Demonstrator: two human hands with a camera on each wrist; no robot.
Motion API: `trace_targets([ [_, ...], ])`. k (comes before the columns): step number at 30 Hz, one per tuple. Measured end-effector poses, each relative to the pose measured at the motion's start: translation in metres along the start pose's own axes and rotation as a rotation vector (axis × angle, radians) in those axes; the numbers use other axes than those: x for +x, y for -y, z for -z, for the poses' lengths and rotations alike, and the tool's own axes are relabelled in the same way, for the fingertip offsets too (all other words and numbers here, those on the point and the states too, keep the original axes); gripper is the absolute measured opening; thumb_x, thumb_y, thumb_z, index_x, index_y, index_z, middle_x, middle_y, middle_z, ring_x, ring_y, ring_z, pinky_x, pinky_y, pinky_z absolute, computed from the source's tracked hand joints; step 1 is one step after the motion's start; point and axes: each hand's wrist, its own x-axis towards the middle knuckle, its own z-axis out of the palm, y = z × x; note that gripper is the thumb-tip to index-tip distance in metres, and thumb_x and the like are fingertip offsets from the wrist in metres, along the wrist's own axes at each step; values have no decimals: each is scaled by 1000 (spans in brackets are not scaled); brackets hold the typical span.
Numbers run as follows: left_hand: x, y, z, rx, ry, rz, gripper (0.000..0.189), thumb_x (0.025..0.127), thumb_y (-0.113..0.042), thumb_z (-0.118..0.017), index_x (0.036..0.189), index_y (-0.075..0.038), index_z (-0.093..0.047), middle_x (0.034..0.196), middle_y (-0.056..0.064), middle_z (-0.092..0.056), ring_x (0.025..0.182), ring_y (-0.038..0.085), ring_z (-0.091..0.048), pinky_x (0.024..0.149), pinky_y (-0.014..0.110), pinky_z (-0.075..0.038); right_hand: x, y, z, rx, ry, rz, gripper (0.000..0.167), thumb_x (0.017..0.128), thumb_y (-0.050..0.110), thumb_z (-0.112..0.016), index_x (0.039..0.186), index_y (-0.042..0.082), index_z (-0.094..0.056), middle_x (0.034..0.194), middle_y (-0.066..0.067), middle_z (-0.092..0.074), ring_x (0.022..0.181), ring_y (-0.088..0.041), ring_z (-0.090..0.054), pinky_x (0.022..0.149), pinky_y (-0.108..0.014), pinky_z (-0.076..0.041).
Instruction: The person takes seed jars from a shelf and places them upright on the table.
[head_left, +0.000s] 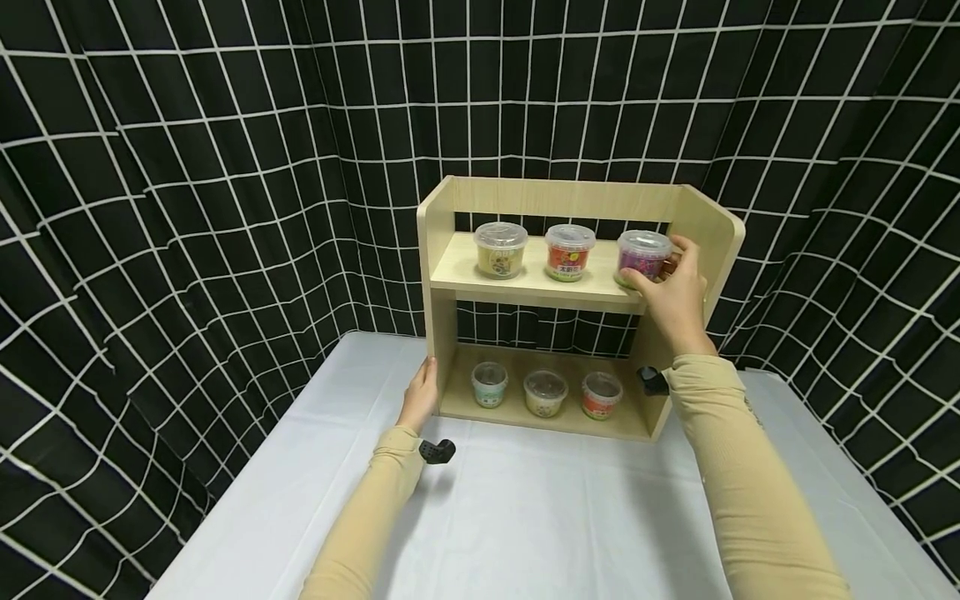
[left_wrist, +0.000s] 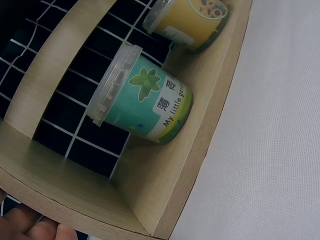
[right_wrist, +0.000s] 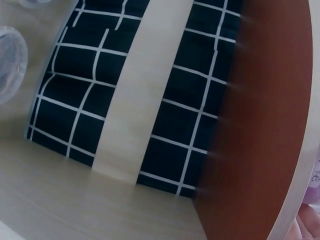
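Observation:
On the upper board of a light wooden shelf (head_left: 536, 293), my right hand (head_left: 675, 292) grips a purple plastic cup (head_left: 643, 257) with a clear lid. The thumb lies across the cup's front and the fingers are at its right side. In the right wrist view only a sliver of the cup (right_wrist: 314, 182) and some fingers (right_wrist: 306, 225) show at the edge. My left hand (head_left: 420, 395) rests against the outside of the shelf's left side panel (head_left: 441, 333); its fingers (left_wrist: 45, 229) show past the panel in the left wrist view.
A yellow cup (head_left: 501, 250) and a red cup (head_left: 569, 252) share the upper board. Below stand a teal cup (head_left: 490, 385) with a mint leaf picture, another yellow cup (head_left: 545, 393) and another red cup (head_left: 602, 396). A white cloth (head_left: 525, 517) covers the table; black gridded curtains surround it.

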Motion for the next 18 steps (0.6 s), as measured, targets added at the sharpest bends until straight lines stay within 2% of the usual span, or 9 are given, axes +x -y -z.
trace_targets([
  [4, -1, 0, 0, -8, 7, -1, 68, 99, -53, -21, 145, -4, -28, 146, 15, -30, 132, 36, -27, 109, 44, -20, -2, -1, 1, 5, -15, 3, 78, 78, 18, -77, 138, 2, -29, 124, -24, -52, 109, -32, -54, 92, -35, -45],
  [9, -2, -1, 0, -2, 10, 5, 67, 99, -53, -21, 146, -6, -28, 147, 13, -29, 132, 35, -27, 109, 44, -19, -6, 0, 2, 61, -63, 21, 76, 77, 16, -78, 136, 4, -32, 121, -20, -55, 107, -26, -55, 92, -30, -45],
  [18, 1, -2, 2, 8, 20, 12, 67, 98, -54, -21, 146, -8, -28, 147, 12, -29, 132, 35, -26, 109, 43, -19, -20, 10, 7, 137, -91, 119, 74, 76, 11, -78, 137, 4, -35, 123, -18, -54, 110, -19, -53, 94, -27, -42],
])
